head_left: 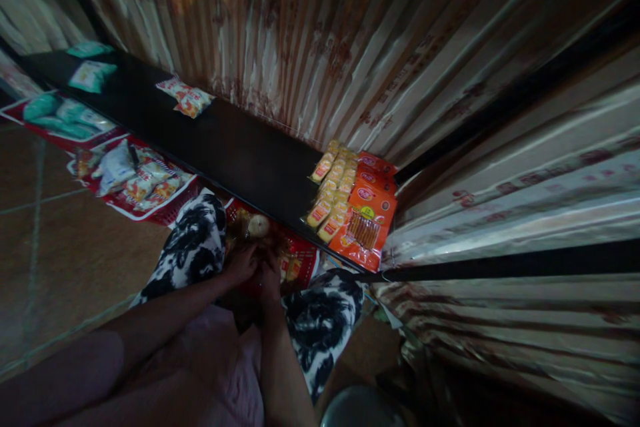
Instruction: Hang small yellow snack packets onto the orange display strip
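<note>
My left hand [244, 261] and my right hand [270, 272] meet between my knees, over a red basket [309, 260]. Their fingers are bent inward and close together; dim light hides what they grip, if anything. Just beyond the fingertips is a round pale item [259, 225], whose kind I cannot make out. Yellow-wrapped packets [290, 268] lie in the basket beside my right hand. On the black shelf [240, 157] above, small yellow packets [333, 190] stand in rows against overlapping orange snack bags [367, 213] at the right end.
A red-and-white snack bag [186, 96] lies mid-shelf, and green packets [93, 75] lie at its far left. Two more baskets stand below, one with red-and-white bags [150, 180], one with green packets [65, 117]. A patterned curtain [300, 47] hangs behind; a black pole [500, 261] crosses at right.
</note>
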### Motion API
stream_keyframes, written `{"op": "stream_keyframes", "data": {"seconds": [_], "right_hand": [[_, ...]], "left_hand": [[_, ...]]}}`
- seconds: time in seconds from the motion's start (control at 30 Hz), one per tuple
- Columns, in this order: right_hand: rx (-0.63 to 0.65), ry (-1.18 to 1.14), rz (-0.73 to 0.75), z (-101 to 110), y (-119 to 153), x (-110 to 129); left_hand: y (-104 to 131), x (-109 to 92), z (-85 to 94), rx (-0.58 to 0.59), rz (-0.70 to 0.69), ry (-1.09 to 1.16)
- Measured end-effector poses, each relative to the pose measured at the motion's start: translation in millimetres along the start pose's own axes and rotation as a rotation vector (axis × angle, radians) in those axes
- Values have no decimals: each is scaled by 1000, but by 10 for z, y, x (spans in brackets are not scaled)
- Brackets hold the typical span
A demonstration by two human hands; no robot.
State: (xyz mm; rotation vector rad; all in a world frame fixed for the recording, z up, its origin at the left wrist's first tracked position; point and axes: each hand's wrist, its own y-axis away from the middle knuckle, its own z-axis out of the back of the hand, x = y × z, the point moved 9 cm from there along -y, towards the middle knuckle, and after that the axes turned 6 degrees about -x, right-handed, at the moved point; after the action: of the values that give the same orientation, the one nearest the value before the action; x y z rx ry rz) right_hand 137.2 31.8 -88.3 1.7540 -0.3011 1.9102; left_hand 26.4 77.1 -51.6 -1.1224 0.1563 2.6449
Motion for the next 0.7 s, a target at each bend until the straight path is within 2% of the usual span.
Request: {"op": "stream_keyframes", "data": {"seconds": [0.33,0.57,0.7], "right_hand": [[33,-260,-188,-29,12,23],[109,-174,-113,-54,5,94],[83,-118,-79,-7,30,139]], "left_hand": [[-147,63,-10,9,33,7],[-323,83,7,-6,72,-15],[-362,139,-15,-7,106,-2]]}}
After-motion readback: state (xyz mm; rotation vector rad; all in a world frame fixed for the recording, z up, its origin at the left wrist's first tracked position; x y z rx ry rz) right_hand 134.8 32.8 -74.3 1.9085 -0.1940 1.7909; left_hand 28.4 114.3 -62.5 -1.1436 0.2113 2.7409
